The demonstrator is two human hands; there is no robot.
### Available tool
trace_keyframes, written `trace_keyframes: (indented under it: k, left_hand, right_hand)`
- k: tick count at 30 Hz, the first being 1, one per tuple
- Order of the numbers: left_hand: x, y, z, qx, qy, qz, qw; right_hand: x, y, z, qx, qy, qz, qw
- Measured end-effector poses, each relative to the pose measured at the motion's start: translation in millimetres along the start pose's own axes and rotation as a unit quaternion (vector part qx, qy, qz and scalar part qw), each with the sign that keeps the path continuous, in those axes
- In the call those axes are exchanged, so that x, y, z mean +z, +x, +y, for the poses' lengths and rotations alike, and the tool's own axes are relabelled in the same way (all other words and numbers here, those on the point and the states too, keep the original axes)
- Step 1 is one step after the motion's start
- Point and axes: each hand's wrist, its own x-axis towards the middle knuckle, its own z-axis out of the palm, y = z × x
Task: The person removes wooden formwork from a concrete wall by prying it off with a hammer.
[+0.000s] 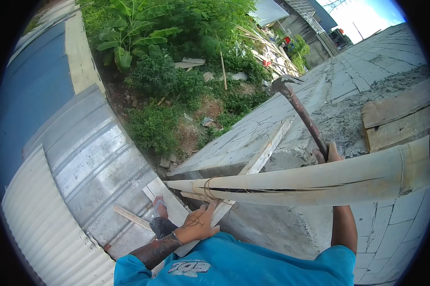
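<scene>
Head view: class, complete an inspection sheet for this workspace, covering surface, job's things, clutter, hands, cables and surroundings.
Surface: block wall, with a rough mortar patch by the boards.
Job's things: claw hammer; split bamboo pole, bound at its thin end.
Clutter: loose plank on the wall; stacked boards.
Hands: right hand grips the hammer, head up; left hand open by the pole's bound end.
Cables: nothing seen.
Surroundings: corrugated metal roof below; banana plant.

Outdoor site, bright daylight. Corrugated metal roofing (81, 162), lower left; blue wall (34, 86) behind. Grey mortar-smeared block wall (358, 71), right. Banana plant (129, 33), weeds, scattered rubble, centre. Buildings (301, 14) and sky (367, 14), top right.
</scene>
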Motion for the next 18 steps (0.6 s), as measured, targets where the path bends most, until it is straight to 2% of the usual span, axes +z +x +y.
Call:
trace_keyframes:
  k: [1, 2, 4, 5, 8, 11, 14, 17, 18]
  left_hand:
    - [-3.2, -1.6, 3.1, -0.005, 0.014, 0.008, 1.0]
    - [-4.9, -4.0, 6.4, -0.011, 0.028, 0.017, 0.999]
    - [-9.2, -8.9, 12.7, -0.027, 0.039, 0.027, 0.999]
    - [-11.0, -10.7, 16.3, -0.034, 0.043, 0.032, 0.998]
    - [3.4, -8.1, 4.1, 0.017, 0.076, 0.056, 0.995]
    - [8.4, -7.8, 0.0, 0.025, 0.091, 0.071, 0.993]
    - [11.2, -10.6, 3.3, 0.021, 0.079, 0.077, 0.994]
    - [19.3, -22.5, 10.7, 0.03, 0.091, 0.133, 0.987]
    - [19.7, -26.0, 13.1, 0.003, 0.101, 0.125, 0.987]
  right_hand:
    - [13.3, -20.5, 34.4, -0.036, 0.166, 0.066, 0.983]
    - [31.9, -40.1, 74.6, -0.073, 0.327, 0.13, 0.933]
    - [57.0, -55.7, 138.3, -0.069, 0.06, 0.107, 0.99]
    - [59.4, -56.1, 145.6, -0.064, -0.077, 0.093, 0.991]
    - [62.3, -61.5, 132.3, -0.078, -0.038, 0.205, 0.975]
    - [85.7, -59.9, 140.0, -0.011, 0.015, 0.259, 0.966]
    - [95.6, -63.1, 136.5, 0.064, 0.058, 0.237, 0.968]
    - [108.0, -63.1, 129.8, 0.066, 0.128, 0.26, 0.955]
    - [114.2, -63.0, 132.4, 0.057, 0.119, 0.269, 0.954]
